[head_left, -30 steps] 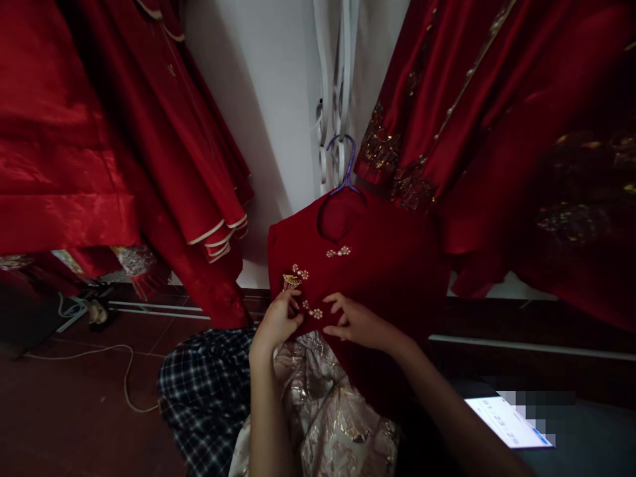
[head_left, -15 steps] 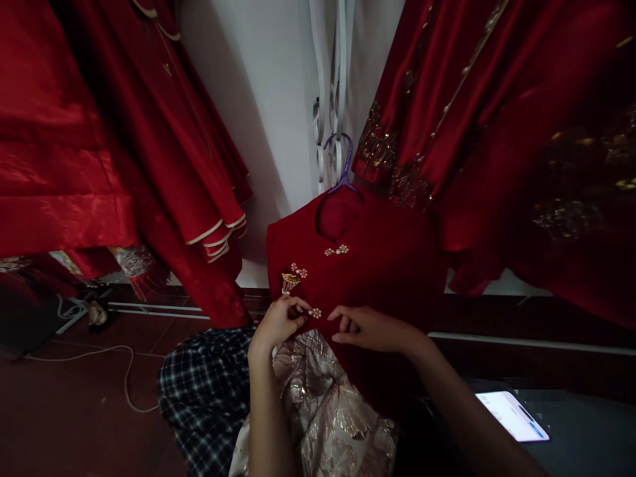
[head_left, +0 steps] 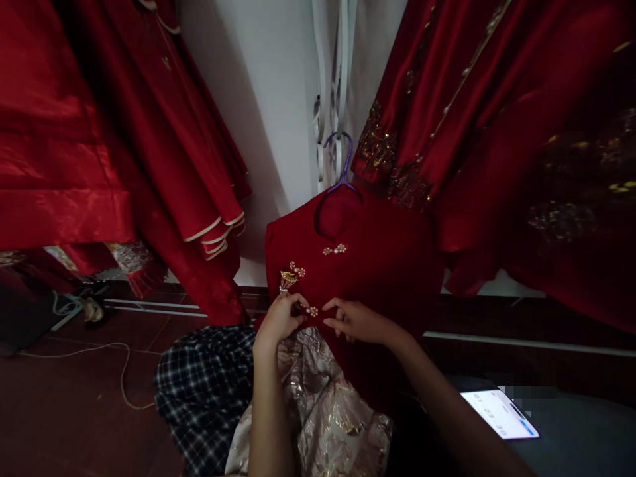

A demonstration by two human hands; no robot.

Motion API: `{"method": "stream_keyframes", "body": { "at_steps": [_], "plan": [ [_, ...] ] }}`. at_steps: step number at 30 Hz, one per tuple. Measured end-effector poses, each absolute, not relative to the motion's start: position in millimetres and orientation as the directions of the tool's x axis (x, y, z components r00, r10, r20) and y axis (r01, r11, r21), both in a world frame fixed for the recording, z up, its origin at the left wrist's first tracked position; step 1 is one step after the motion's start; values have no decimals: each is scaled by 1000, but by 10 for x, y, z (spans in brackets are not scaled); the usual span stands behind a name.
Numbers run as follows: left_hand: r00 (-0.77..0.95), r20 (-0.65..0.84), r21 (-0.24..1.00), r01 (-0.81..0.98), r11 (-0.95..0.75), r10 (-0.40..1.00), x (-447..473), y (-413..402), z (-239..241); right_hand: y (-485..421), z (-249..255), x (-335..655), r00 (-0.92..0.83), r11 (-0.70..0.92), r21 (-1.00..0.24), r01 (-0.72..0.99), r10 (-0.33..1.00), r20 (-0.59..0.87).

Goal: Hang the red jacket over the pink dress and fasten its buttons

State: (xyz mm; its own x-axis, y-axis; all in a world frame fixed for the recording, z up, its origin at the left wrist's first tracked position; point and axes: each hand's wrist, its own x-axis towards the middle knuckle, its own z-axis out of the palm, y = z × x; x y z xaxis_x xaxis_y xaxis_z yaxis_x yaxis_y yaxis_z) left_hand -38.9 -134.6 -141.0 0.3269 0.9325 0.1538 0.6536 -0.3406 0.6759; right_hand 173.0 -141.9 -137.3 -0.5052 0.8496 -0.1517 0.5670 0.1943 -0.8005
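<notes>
A dark red sleeveless top [head_left: 392,265] hangs before me from a purple hanger [head_left: 344,173]. Pearl flower-shaped fasteners [head_left: 334,250] and a gold fan-shaped ornament [head_left: 288,278] decorate its front. My left hand [head_left: 282,323] pinches the garment's lower front beside another pearl flower fastener [head_left: 312,311]. On the other side of that fastener is my right hand [head_left: 358,322], index finger and thumb apart at the cloth, other fingers curled. Nothing shows between its fingertips. Beneath both hands, pale gold-patterned fabric [head_left: 332,404] lies across the lap.
Red garments [head_left: 163,132] hang on the left, and beaded red ones [head_left: 422,119] on the right. A white metal rack [head_left: 342,79] stands against the wall. A lit phone [head_left: 499,414] lies at the lower right. A cable [head_left: 124,377] trails over the floor.
My right hand has shifted slightly left, nearer the fastener, its index finger and thumb closer together. My left hand stays at the fastener's left side. The view has shifted a little.
</notes>
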Motion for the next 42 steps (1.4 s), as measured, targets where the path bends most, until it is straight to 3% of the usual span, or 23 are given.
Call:
{"method": "stream_keyframes", "body": {
  "at_steps": [15, 29, 37, 42],
  "plan": [
    [284, 215, 594, 722, -355, 935, -376, -1308, -1442, -1356, -1557, 1553, -420, 246, -740, 625, 906, -54],
    [294, 227, 658, 656, -369, 928, -396, -1296, -1473, -1341, -1603, 1518, -370, 216, -748, 628, 928, -43],
    [261, 268, 634, 677, -374, 927, -362, -1311, -1443, -1337, -1590, 1499, -359, 215, -749, 627, 933, -32],
    [281, 217, 670, 654, -352, 935, -362, -1307, -1459, -1353, -1549, 1478, -367, 235, -745, 624, 930, -14]
  ]
}}
